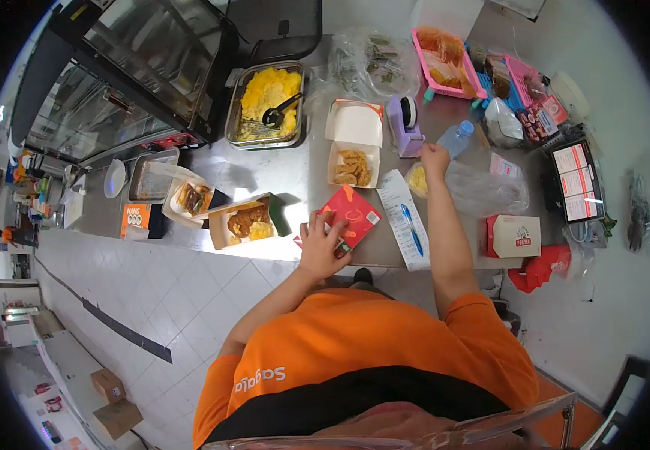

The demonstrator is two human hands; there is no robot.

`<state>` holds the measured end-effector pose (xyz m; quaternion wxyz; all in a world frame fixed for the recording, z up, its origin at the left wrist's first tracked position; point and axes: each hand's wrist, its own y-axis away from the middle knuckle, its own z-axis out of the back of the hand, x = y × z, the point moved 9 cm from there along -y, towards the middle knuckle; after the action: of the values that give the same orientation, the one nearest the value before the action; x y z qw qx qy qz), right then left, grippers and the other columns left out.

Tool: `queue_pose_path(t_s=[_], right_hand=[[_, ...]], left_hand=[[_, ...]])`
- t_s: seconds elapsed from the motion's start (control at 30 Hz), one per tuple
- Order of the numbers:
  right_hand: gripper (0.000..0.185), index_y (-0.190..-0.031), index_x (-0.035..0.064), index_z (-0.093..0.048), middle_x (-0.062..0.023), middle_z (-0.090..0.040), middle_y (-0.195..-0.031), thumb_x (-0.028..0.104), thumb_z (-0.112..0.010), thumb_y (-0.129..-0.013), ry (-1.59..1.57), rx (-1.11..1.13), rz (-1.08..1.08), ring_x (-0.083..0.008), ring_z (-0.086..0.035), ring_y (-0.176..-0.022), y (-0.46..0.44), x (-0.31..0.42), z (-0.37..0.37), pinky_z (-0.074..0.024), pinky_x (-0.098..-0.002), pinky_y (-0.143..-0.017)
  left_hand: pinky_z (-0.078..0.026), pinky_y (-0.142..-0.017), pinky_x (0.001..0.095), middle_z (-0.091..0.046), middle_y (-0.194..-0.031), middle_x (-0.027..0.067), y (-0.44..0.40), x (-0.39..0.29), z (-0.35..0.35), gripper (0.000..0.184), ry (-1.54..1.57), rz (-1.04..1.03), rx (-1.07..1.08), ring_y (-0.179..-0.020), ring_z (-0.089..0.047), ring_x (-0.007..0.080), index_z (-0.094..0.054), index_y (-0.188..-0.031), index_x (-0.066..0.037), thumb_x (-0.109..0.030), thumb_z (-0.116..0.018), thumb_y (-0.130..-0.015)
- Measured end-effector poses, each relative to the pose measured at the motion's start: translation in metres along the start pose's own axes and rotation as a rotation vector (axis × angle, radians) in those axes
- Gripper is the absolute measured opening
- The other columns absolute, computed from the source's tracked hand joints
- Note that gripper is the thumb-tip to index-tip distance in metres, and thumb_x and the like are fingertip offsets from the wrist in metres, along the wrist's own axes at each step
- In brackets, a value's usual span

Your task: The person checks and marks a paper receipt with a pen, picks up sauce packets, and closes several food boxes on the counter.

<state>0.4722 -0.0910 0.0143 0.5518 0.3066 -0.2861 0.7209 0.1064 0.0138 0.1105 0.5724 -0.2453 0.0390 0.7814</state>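
Note:
My left hand (pixel 323 244) is on a closed red food carton (pixel 353 213) at the counter's front edge, its fingers curved over the top and side. My right hand (pixel 435 160) is closed at the front of a purple tape dispenser (pixel 404 127); whatever the fingertips pinch is too small to make out. Right of the carton, a blue pen (pixel 412 230) lies on a long paper receipt (pixel 398 201). Behind the carton stands an open box of fried food (pixel 353 166). A small round tub of something yellow (pixel 417 181) sits below my right hand.
Further left are open food boxes (pixel 246 223) and a glass tray of yellow food (pixel 269 97) with a black ladle (pixel 280 111). A water bottle (pixel 457 138), plastic bags (pixel 490 187), a red-and-white box (pixel 513 236) and a tablet screen (pixel 576 180) stand at right.

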Motion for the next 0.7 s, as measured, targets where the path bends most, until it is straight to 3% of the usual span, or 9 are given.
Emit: queue_pose_path(t_s=[0.1,0.17,0.23,0.3,0.43,0.53,0.6,0.63,0.7], right_hand=[[0.018,-0.095,0.003,-0.07,-0.0108,-0.067,-0.08,0.011,-0.058,-0.084,-0.35,-0.032,0.139,-0.0174,-0.062,-0.064,0.027,0.04,0.037,-0.0498,-0.0323,-0.061],[0.035,-0.122,0.0078,-0.059,-0.0066,-0.064,-0.071,0.006,-0.057,-0.087,-0.815,0.458,0.104,-0.0132,-0.06,-0.062,0.094,0.099,0.038,-0.0485,-0.0287,-0.057],[0.059,-0.144,0.0131,-0.035,-0.0037,-0.06,-0.065,0.004,-0.056,-0.089,-0.844,0.781,0.044,-0.0096,-0.059,-0.059,0.183,0.166,0.063,-0.0461,-0.025,-0.052],[0.078,-0.15,0.0144,-0.013,-0.0045,-0.06,-0.062,0.007,-0.059,-0.088,-0.569,0.797,0.119,-0.0101,-0.057,-0.055,0.223,0.184,0.069,-0.0448,-0.0257,-0.05],[0.089,-0.149,0.0095,-0.008,-0.0027,-0.053,-0.049,0.016,-0.068,-0.084,-0.458,0.505,0.117,-0.012,-0.052,-0.045,0.228,0.166,0.082,-0.0429,-0.0252,-0.048],[0.087,-0.15,0.017,-0.007,-0.0072,-0.064,-0.081,0.015,-0.067,-0.087,-0.316,0.283,0.214,-0.0079,-0.057,-0.064,0.225,0.128,0.091,-0.044,-0.0215,-0.048],[0.088,-0.149,0.0084,-0.01,-0.0115,-0.061,-0.101,0.024,-0.069,-0.086,-0.49,0.231,0.116,-0.0143,-0.06,-0.08,0.232,0.086,0.078,-0.0468,-0.0254,-0.064],[0.089,-0.148,0.0041,-0.011,-0.0136,-0.06,-0.11,0.028,-0.069,-0.085,-0.575,0.204,0.07,-0.0176,-0.062,-0.089,0.238,0.078,0.08,-0.0482,-0.0273,-0.072],[0.082,-0.148,0.0052,-0.013,-0.0139,-0.049,-0.126,0.029,-0.065,-0.088,-0.919,0.09,-0.032,-0.0223,-0.057,-0.104,0.263,0.07,0.094,-0.0464,-0.0293,-0.083]], left_hand=[[-0.032,-0.086,0.049,-0.042,-0.122,0.0144,-0.008,-0.009,0.025,0.064,0.095,0.023,-0.081,-0.118,-0.037,0.0365,-0.053,-0.117,-0.016,-0.028,-0.075,-0.058],[-0.03,-0.088,0.0495,-0.042,-0.122,0.0137,-0.014,-0.021,0.045,0.065,0.091,0.038,-0.13,-0.12,-0.035,0.0375,-0.054,-0.116,-0.016,-0.026,-0.076,-0.056],[-0.031,-0.088,0.0473,-0.042,-0.121,0.0129,-0.024,-0.034,0.065,0.064,-0.018,0.021,-0.187,-0.118,-0.038,0.0349,-0.054,-0.114,-0.017,-0.026,-0.076,-0.055],[-0.031,-0.088,0.0463,-0.043,-0.121,0.0117,-0.031,-0.047,0.081,0.064,-0.081,-0.006,-0.227,-0.118,-0.039,0.0337,-0.054,-0.114,-0.019,-0.025,-0.077,-0.054],[-0.03,-0.091,0.05,-0.042,-0.122,0.0146,-0.034,-0.061,0.091,0.064,0.037,-0.013,-0.223,-0.12,-0.037,0.0365,-0.055,-0.115,-0.016,-0.025,-0.077,-0.056],[-0.035,-0.092,0.0495,-0.042,-0.12,0.0163,-0.034,-0.062,0.087,0.064,0.286,0.032,-0.199,-0.117,-0.042,0.0357,-0.054,-0.116,-0.013,-0.026,-0.078,-0.058],[-0.039,-0.091,0.0487,-0.042,-0.119,0.0174,-0.035,-0.061,0.073,0.063,0.567,0.076,-0.182,-0.114,-0.046,0.0359,-0.053,-0.116,-0.011,-0.028,-0.078,-0.06],[-0.045,-0.091,0.0401,-0.042,-0.122,0.0184,-0.035,-0.073,0.07,0.062,0.5,0.072,-0.126,-0.113,-0.047,0.0356,-0.053,-0.116,-0.008,-0.022,-0.08,-0.063],[-0.046,-0.089,0.0422,-0.041,-0.126,0.0209,-0.033,-0.099,0.056,0.064,0.478,-0.038,-0.071,-0.109,-0.05,0.0372,-0.054,-0.117,-0.009,-0.027,-0.081,-0.063]])
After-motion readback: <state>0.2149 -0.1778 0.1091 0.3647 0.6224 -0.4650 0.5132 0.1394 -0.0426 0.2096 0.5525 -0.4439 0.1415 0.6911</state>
